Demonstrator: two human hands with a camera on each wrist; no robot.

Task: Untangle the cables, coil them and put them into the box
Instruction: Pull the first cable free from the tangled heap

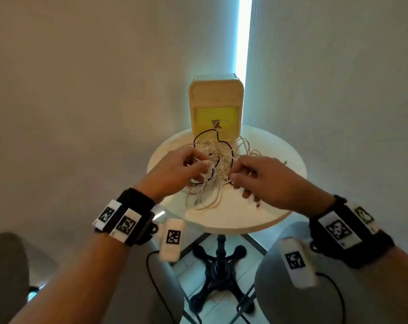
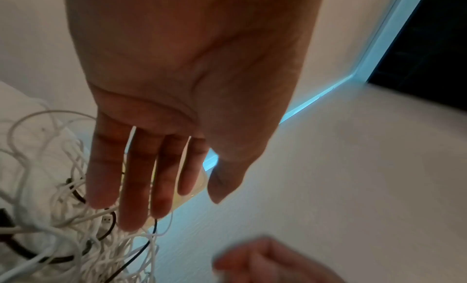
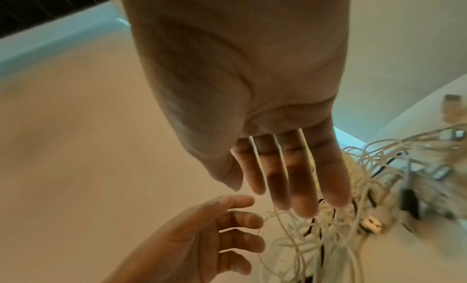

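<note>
Tangle of white cables with one black cable threaded through, heaped mid-table on round white table, touching near face of wooden box standing at far edge. Left hand at left side of heap, fingers straight in left wrist view, tips on white strands, grip released. Right hand at right side of heap, fingers straight in right wrist view, tips at strands, grip released; head view blurred, no pinch discernible.
</note>
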